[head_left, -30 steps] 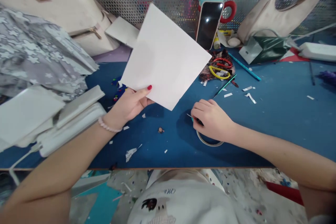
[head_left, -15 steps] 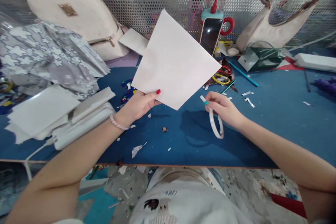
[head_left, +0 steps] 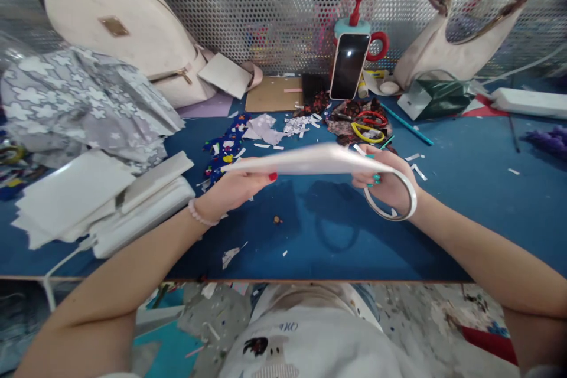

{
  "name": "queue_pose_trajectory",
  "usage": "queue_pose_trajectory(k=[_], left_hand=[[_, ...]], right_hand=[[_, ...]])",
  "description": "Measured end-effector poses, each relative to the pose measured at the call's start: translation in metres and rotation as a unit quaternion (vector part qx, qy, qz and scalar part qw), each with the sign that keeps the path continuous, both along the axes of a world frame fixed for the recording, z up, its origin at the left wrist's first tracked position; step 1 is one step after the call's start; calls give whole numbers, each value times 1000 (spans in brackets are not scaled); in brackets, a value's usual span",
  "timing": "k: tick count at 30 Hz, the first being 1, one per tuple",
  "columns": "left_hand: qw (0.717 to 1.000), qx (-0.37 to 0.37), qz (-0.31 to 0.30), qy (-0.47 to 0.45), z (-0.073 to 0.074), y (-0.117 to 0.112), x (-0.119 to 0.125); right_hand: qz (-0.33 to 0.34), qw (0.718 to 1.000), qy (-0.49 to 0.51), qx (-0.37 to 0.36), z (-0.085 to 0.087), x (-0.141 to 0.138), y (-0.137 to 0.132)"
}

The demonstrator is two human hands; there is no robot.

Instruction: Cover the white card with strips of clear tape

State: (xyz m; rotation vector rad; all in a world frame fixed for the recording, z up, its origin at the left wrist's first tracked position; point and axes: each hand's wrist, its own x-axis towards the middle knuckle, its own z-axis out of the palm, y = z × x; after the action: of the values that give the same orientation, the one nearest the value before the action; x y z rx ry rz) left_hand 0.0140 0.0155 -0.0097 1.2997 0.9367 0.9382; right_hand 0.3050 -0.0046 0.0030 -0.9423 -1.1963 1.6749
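Note:
A white square board or sheet (head_left: 305,159) is seen almost edge-on above the blue table, blurred by motion. My left hand (head_left: 237,189) grips its left end, with the thumb and its red nail on the near side. At the sheet's right end, my right hand (head_left: 385,174) is closed on a roll of white tape (head_left: 410,209). The ring of tape hangs below the fingers, and a short loose end shows by the thumb. Whether my right fingers also touch the sheet I cannot tell.
Behind the sheet lie fabric scraps (head_left: 266,128), yellow-handled scissors (head_left: 368,132) and a blue pencil (head_left: 407,124). A phone (head_left: 349,65) leans on a cup. White sheets (head_left: 75,189) and a white device are stacked left, near a backpack (head_left: 119,29). A handbag (head_left: 465,47) stands back right.
The sheet has tipped from facing me to nearly flat and edge-on. My right hand has come up beside its right end, and the tape ring has turned to face me.

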Motion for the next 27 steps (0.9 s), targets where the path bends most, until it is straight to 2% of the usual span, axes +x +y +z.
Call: queue_pose_trajectory(k=[4,7,12,16,19,21,23,25,27], left_hand=[[987,56,-148,-13,5,0,-6],[954,146,-258,33,7,2,-8],[896,263,-339,112,6,2,-1],[878,310,-324,168,-3,-2,6],[877,353,-240,222,-11,-1,10],[868,378,-182,265,-14,1,11],[858,391,-155,294,-14,5,10],[854,395,-162,297,-12,8,8],[847,401,-196,287,-8,10,6]], right_hand=[[14,1000,-8,2,4,0,1],[47,999,-9,1,4,2,1],[157,987,-32,11,9,5,-4],[301,945,-115,61,15,2,-11],[384,904,-166,92,16,-3,-13],[393,894,-195,93,14,-5,-12],[390,892,-213,87,11,-6,-11],[393,890,-218,81,7,-5,-9],[400,887,-217,76,5,-4,-8]])
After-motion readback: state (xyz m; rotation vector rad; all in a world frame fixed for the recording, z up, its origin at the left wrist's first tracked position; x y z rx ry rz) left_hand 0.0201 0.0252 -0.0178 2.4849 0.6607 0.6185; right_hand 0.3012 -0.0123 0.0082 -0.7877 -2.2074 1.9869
